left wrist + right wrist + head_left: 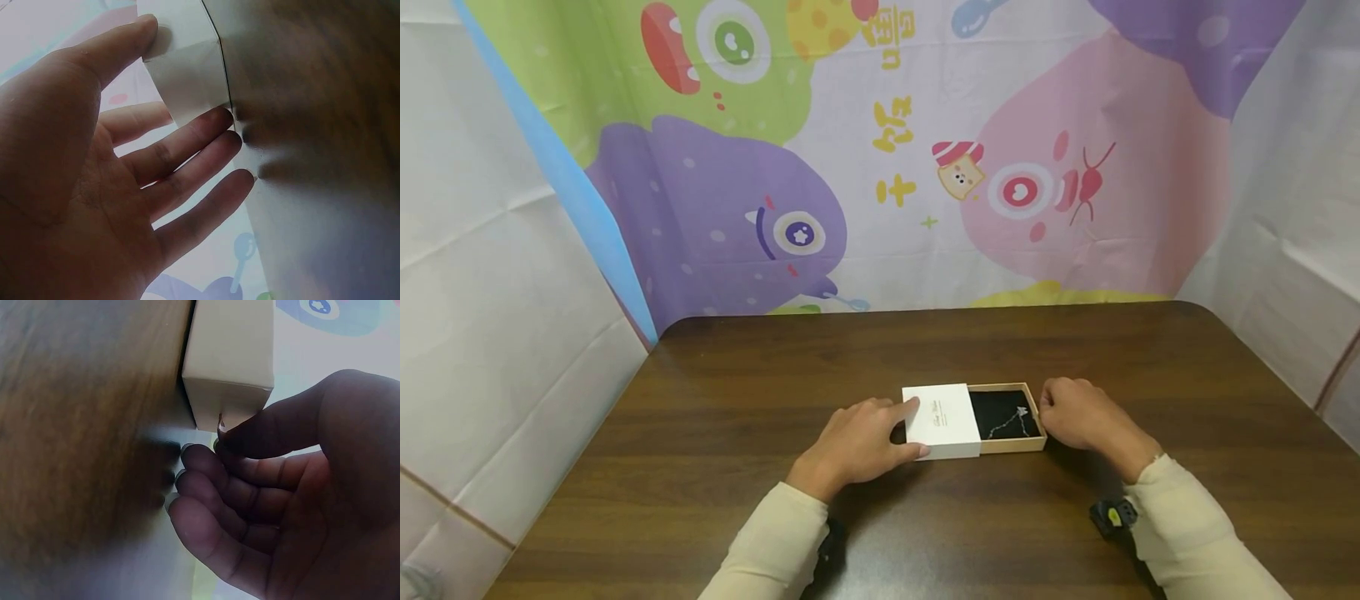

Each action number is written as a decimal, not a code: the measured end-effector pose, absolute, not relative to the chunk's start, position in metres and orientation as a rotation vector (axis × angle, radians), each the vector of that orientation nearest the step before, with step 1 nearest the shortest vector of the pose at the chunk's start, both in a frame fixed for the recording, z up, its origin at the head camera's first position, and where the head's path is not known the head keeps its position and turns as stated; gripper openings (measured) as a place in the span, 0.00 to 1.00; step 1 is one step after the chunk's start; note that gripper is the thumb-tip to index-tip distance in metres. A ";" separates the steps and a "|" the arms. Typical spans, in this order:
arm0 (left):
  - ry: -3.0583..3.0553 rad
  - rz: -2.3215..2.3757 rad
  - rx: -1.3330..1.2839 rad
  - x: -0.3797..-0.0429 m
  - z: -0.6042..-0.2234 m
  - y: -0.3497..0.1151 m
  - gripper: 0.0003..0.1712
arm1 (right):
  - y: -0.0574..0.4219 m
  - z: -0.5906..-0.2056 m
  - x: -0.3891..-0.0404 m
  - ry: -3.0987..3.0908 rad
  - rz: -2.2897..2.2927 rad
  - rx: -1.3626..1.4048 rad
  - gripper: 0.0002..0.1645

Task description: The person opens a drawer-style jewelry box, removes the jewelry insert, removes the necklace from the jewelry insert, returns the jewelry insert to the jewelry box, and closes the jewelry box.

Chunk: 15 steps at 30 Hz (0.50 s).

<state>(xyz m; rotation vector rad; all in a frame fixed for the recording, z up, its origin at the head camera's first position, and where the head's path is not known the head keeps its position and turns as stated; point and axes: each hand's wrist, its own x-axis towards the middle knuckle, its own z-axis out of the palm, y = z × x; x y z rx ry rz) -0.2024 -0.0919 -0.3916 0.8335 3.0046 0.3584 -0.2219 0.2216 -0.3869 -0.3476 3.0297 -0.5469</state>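
Observation:
A white jewelry box sleeve (940, 421) with small script on top lies on the table, its drawer (1012, 446) slid partway out to the right. On the drawer's black padding rests a fine silver chain (1021, 414) with a small pendant. My left hand (863, 442) holds the sleeve's left end between thumb and index finger; its other fingers extend down to the table, as the left wrist view shows. At the drawer's right end, my right hand (1086, 417) pinches a small pull tab (221, 423) between thumb and index finger, the other fingers curled beneath.
The dark wooden table (737, 375) extends around the box on all sides. Behind it hangs a cartoon-printed curtain (910, 250), with pale sheets at left and right. A black wrist device (1112, 517) sits under the right sleeve cuff.

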 end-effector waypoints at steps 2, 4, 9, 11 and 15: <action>3.003 0.360 0.830 -0.202 -0.392 -0.092 0.40 | 0.222 -0.387 -0.222 3.029 -0.548 -0.344 0.07; 3.001 0.360 0.828 -0.202 -0.392 -0.092 0.40 | 0.222 -0.387 -0.222 3.024 -0.548 -0.340 0.07; 3.000 0.364 0.829 -0.202 -0.392 -0.092 0.40 | 0.222 -0.386 -0.222 3.022 -0.535 -0.341 0.06; 3.001 0.367 0.831 -0.202 -0.392 -0.092 0.40 | 0.223 -0.385 -0.222 3.019 -0.531 -0.343 0.06; 3.004 0.369 0.836 -0.202 -0.391 -0.092 0.40 | 0.223 -0.381 -0.222 3.000 -0.530 -0.334 0.06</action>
